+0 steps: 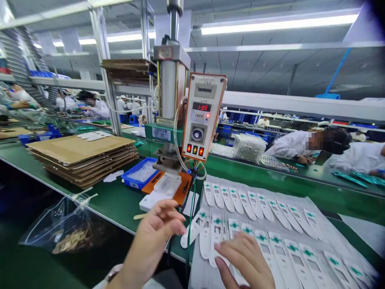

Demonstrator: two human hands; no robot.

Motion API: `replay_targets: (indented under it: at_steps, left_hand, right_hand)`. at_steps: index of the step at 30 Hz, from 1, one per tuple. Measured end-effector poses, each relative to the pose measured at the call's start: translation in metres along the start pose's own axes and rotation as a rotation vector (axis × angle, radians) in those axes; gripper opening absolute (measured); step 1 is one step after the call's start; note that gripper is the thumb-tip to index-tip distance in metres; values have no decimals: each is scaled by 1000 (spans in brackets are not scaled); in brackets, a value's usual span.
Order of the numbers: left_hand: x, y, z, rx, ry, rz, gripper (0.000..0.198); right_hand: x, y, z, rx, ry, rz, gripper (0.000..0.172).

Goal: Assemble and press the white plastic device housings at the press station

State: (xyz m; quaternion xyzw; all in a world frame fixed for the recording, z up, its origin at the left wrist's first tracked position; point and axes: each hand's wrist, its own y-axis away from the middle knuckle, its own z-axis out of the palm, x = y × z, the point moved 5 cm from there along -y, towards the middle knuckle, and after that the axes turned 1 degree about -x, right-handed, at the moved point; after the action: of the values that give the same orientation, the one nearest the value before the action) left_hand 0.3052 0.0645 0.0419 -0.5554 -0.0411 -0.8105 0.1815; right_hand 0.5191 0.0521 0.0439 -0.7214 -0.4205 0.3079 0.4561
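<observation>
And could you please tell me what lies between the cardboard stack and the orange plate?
In the head view, a flat white piece and then a blue tray lie between the cardboard stack and the orange plate.

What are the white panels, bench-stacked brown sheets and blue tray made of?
White panels: probably molded plastic, matte; smooth, rounded ends, clean cutouts.
Brown sheets: likely corrugated cardboard, dull; thick, layered edges.
Blue tray: probably plastic, finish unclear; even, saturated color.

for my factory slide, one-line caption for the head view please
Left hand and right hand, both bare, near rows of white pieces and a press with a red display.
</observation>
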Motion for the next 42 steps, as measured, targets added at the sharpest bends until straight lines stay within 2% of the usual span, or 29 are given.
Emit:
replay_targets:
  at_steps: [1, 3, 6, 11, 16, 22, 26, 30, 32, 34, 38, 40, 42]
  left_hand:
    - [-13, 16, 18, -68, 120, -112, 51]
    - [-32, 34, 43, -108, 307, -265, 49]
    - [-53, 38, 57, -75, 413, -399, 49]
    - [-69, 37, 65, -73, 376, -465, 49]
    - [-77, 44, 74, -124, 343, -464, 41]
    - [-84, 45, 73, -142, 284, -465, 44]
    - [-92, 45, 68, -125, 236, -499, 53]
    - [-107, 47, 66, -256, 65, -502, 64]
    - [-114, 48, 66, -335, -72, -444, 66]
    - [-117, 45, 61, -341, -253, -305, 61]
    - [-115, 35, 51, -236, -842, 140, 49]
    - [-118, 32, 52, -224, -1112, 345, 51]
    - [-123, 31, 55, -226, -1285, 505, 53]
  right_hand:
    - [-6, -10, -2, 38, -68, 43, 12]
    - [-13, -22, -2, 93, -101, 119, 12]
    - [-13, -22, -1, 134, -60, 218, 13]
    - [-3, -5, -4, 144, -5, 280, 6]
    - [2, 6, -8, 116, 38, 308, 4]
    - [15, 12, -10, 61, 83, 339, 8]
    - [20, 17, -9, -85, 134, 231, 16]
    - [20, 25, -9, -167, 136, 118, 11]
    - [22, 30, -11, -145, 95, 132, 7]
    - [26, 36, -13, -98, 35, 189, 7]
    - [40, 46, -15, -61, 18, 318, 12]
    - [47, 48, -15, -98, 51, 344, 14]
    - [55, 49, -15, -136, 75, 346, 13]
